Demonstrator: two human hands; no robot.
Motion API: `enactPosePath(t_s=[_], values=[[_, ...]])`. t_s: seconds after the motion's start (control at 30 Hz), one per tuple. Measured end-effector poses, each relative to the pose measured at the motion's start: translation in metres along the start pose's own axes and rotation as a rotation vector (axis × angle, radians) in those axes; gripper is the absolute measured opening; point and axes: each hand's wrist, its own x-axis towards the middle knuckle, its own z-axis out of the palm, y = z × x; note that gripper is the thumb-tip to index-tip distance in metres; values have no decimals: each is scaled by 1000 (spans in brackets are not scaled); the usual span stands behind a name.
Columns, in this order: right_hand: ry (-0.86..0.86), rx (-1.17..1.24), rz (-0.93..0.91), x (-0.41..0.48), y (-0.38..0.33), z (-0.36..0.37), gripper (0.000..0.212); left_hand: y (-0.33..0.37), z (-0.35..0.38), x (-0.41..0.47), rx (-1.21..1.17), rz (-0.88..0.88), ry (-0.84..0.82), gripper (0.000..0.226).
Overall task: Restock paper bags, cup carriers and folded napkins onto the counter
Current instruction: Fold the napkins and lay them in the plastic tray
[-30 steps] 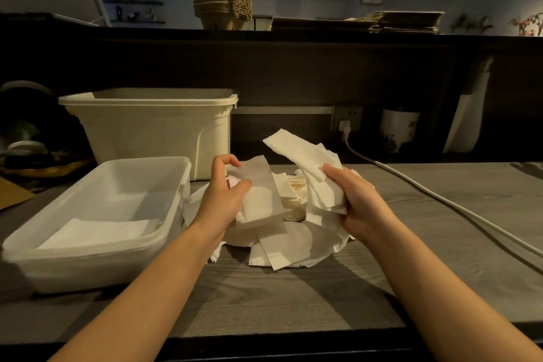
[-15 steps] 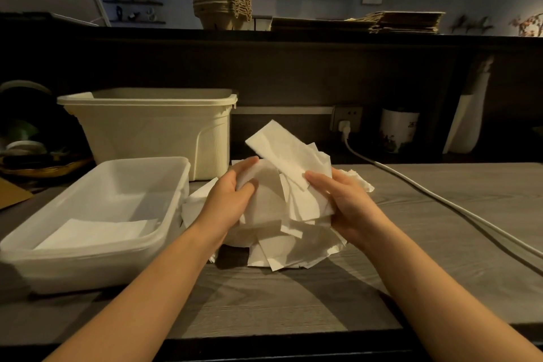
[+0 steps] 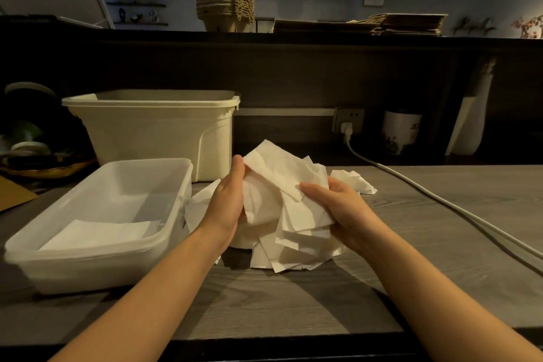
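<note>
Clutching a rumpled heap of white napkins (image 3: 282,209) on the table (image 3: 426,229), just right of the clear tub (image 3: 97,270): left hand (image 3: 226,203) curled round its left side, right hand (image 3: 338,209) curled round its right, thumb pinching a top sheet. Squeezed tighter than a second ago, the gap between the two handfuls closed. Inside the tub, one flat folded napkin (image 3: 97,232); behind the tub, a cream bin (image 3: 147,132), contents out of sight.
</note>
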Motion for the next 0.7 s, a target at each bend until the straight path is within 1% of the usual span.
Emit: enactPosePath(t_s=[0.1, 0.23, 0.33, 0.4, 0.47, 0.53, 0.57, 0.63, 0.7], values=[[-52, -79, -2, -1, 1, 3, 26, 0, 1, -2, 15, 0, 10, 32], [-137, -249, 16, -1, 2, 8, 42, -1, 4, -3, -6, 3, 67, 24], [-155, -261, 23, -2, 1, 7, 41, 3, 2, -3, -60, 22, 144, 20], [-71, -239, -17, -4, -1, 7, 31, 7, -1, -3, -109, 26, 198, 27], [111, -161, -71, -3, -4, 3, 26, 10, -3, -3, -117, 22, 242, 35], [259, -18, -97, -2, -7, -1, 24, 12, -5, -3, -88, 38, 256, 33], [291, 45, -106, -2, -9, -3, 24, 12, -5, -5, -52, 52, 249, 30], [275, 111, -124, -4, -12, -2, 26, 12, -4, -9, 64, 106, 213, 19], [164, 92, -153, -7, -13, 1, 26, 12, -1, -14, 224, 198, 150, 12]])
